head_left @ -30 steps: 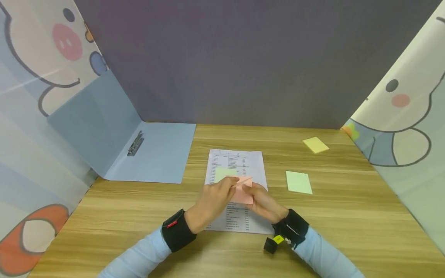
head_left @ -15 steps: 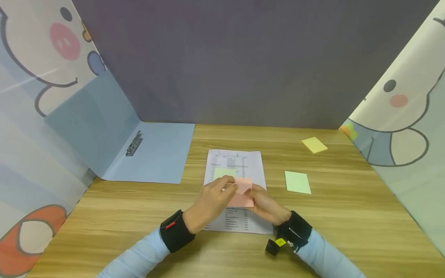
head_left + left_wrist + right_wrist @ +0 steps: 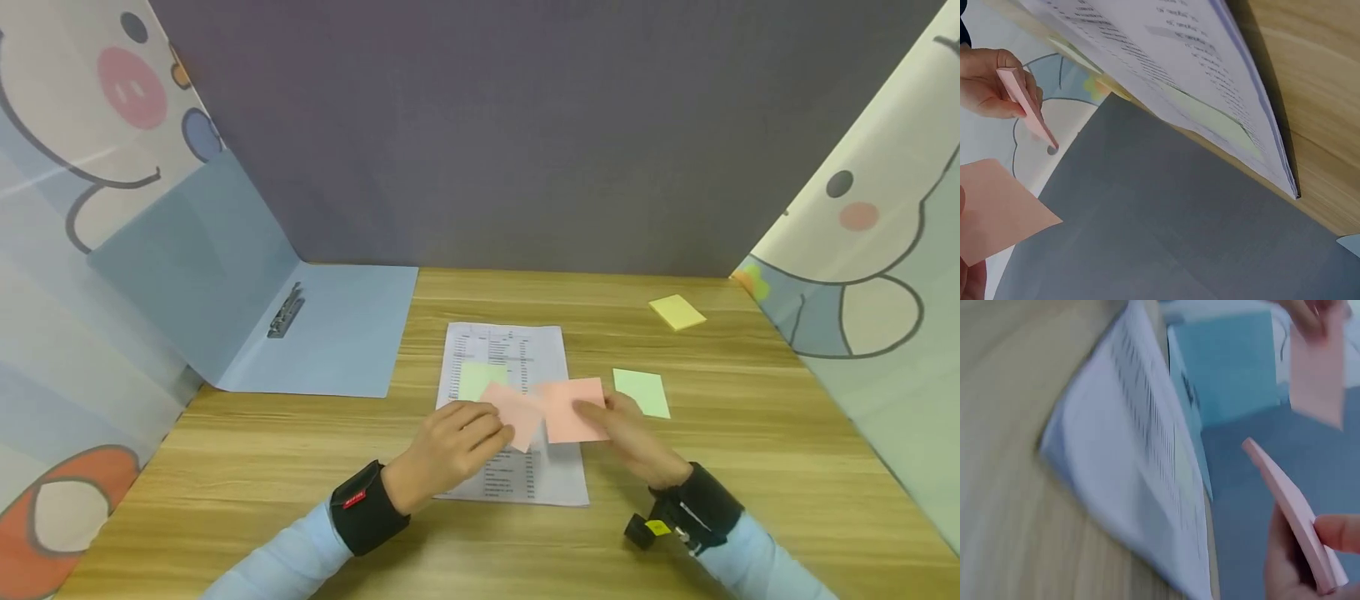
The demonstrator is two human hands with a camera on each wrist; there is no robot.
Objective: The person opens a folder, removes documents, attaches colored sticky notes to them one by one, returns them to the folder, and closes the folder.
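- Nearest, two light-blue sleeves (image 3: 281,560) end in black fabric wristbands (image 3: 369,510) above the wood-grained bench (image 3: 765,467).
- The left hand (image 3: 453,446) pinches a single thin, square pink paper sheet (image 3: 517,417), held tilted above the printed pages.
- The right hand (image 3: 637,440) grips a thick, square pink notepad (image 3: 570,411), thumb on its face; sheet and pad are apart.
- Beneath them lies a stack of white pages printed with tables (image 3: 566,487), a pale green square note (image 3: 480,379) on its top page.
- Just beyond the right hand, partly hidden by it, lies a pale green square notepad (image 3: 651,396).
- At far left rests a light-blue folder with a metal clip (image 3: 341,333), its cover raised.
- At far right lies a yellow square notepad (image 3: 677,312).
- Behind stands a dark grey panel (image 3: 480,133).
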